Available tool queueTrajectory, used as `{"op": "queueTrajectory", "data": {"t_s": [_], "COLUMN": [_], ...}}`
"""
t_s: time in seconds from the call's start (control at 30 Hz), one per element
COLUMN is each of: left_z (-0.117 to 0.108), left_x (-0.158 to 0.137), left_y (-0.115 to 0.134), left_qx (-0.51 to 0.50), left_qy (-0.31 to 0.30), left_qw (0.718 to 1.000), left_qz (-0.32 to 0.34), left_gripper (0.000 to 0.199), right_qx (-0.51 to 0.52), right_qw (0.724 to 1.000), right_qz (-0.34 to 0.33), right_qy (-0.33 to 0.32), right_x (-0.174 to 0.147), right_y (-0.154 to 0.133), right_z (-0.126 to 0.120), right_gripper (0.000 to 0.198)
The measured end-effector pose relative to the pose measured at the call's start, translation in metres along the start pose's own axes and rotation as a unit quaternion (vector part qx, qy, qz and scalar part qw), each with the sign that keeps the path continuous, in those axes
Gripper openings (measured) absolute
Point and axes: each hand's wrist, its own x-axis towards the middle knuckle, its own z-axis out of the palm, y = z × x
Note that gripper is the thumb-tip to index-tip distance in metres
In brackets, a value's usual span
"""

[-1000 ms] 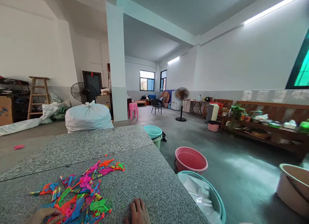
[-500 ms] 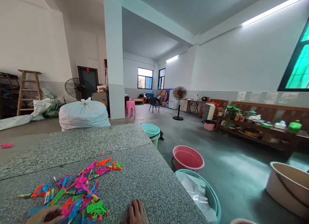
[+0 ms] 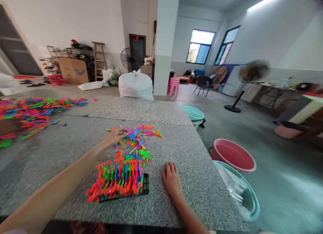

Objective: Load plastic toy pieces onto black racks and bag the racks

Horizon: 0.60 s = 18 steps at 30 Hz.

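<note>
My left hand (image 3: 117,134) reaches across to the left edge of a loose pile of small bright plastic toys (image 3: 135,134), some shaped like little pistols. Its fingers are bent together at the toys; what they pinch is blurred. My right hand (image 3: 173,180) lies palm down on the speckled stone tabletop (image 3: 191,190), fingers stretched out and holding nothing. Between my forearms, a black rack (image 3: 145,185) carries a dense row of upright orange, green, blue and pink toys (image 3: 118,177). A green toy (image 3: 145,154) lies just behind that row.
A larger heap of toys (image 3: 37,109) covers the far left, with a blurred brown shape (image 3: 8,126) beside it. Right of the table stand a pink basin (image 3: 233,155), a teal tub (image 3: 254,200) and a turquoise basin (image 3: 193,113). Behind it sits a white sack (image 3: 135,84).
The view has swung left and down, bringing the filled rack and larger heap into sight. My left hand is now at the pile's left edge; my right hand still rests on the tabletop.
</note>
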Motion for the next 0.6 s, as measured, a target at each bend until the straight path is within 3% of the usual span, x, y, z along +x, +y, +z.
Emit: {"op": "queueTrajectory", "data": {"t_s": [0.13,0.3,0.4,0.5,0.6], "left_z": [0.006,0.030,0.056,0.069,0.062], "left_x": [-0.008,-0.022,-0.035,-0.050,-0.071], "left_y": [0.005,0.045,0.071,0.087,0.085], "left_qx": [0.055,0.111,0.130,0.149,0.177], "left_qy": [-0.063,-0.149,-0.198,-0.221,-0.211], "left_qw": [0.996,0.979,0.964,0.951,0.944], "left_qz": [0.026,0.081,0.124,0.159,0.181], "left_gripper": [0.028,0.031,0.032,0.040,0.061], "right_qx": [0.057,0.147,0.137,0.140,0.173], "right_qw": [0.998,0.980,0.986,0.990,0.984], "right_qz": [-0.028,-0.074,-0.072,-0.036,0.007], "right_qy": [0.017,0.108,0.061,-0.005,-0.038], "right_x": [0.005,0.024,0.031,0.025,0.012], "right_y": [0.003,-0.027,-0.052,-0.062,-0.053], "right_z": [-0.013,-0.079,-0.109,-0.110,-0.090], "right_gripper": [0.033,0.043,0.034,0.008,0.002]}}
